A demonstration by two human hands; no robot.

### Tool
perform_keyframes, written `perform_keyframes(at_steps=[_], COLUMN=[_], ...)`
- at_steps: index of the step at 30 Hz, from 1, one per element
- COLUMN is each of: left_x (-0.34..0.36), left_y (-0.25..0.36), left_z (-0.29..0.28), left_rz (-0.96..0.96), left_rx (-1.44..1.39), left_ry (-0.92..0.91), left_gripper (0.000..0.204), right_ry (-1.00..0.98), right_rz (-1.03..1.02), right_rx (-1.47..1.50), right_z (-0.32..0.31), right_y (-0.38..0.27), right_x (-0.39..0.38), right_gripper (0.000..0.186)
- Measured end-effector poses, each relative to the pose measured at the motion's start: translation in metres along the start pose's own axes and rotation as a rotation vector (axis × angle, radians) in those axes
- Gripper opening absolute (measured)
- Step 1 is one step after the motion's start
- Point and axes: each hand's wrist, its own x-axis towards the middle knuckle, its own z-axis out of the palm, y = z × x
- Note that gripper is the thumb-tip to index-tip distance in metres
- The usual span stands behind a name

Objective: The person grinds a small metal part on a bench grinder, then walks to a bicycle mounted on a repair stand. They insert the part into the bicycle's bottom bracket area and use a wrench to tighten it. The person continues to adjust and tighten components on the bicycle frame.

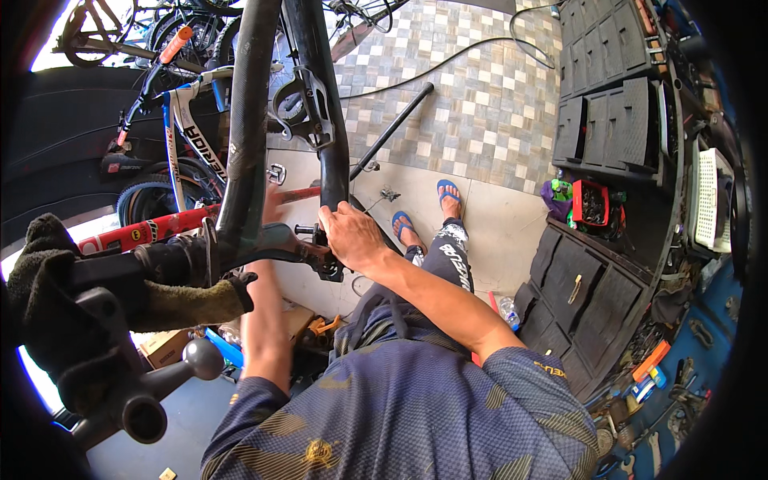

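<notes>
A black bicycle frame (250,120) hangs at the left, held in a repair stand clamp (104,320) padded with dark cloth (44,272). A bottle cage (308,108) sits on its right-hand tube. My right hand (356,236) is closed on the lower end of that tube, fingers curled beside a small black metal fitting (310,232). Behind the frame, my left hand (276,210) is smeared by motion and partly hidden by the tube, so its fingers do not show clearly.
Other bicycles, one with an orange grip (176,44), crowd the far left. A black tube (392,132) slants over the tiled floor (456,80). Black drawers (572,288), a red bin (590,202) and a blue tool-covered surface (680,376) line the right.
</notes>
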Motion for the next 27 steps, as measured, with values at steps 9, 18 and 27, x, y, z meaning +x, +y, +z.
perform_keyframes(at_steps=[9,18,27], left_x=[-0.006,0.042,-0.008], left_y=[0.006,-0.045,0.000], left_z=[-0.011,0.075,-0.016], left_rz=[-0.013,-0.255,0.123], left_rx=[-0.166,-1.033,0.004], left_ry=[-0.003,-0.170,0.128], left_gripper=[0.083,0.087,0.086], right_ry=[-0.039,0.004,-0.025], right_rz=[0.041,0.029,0.067], right_rx=[-0.089,-0.102,-0.161], right_z=[-0.004,-0.010,0.001], right_y=[-0.007,-0.003,-0.005], right_x=[0.002,0.001,0.004], right_gripper=[0.024,0.010,0.015])
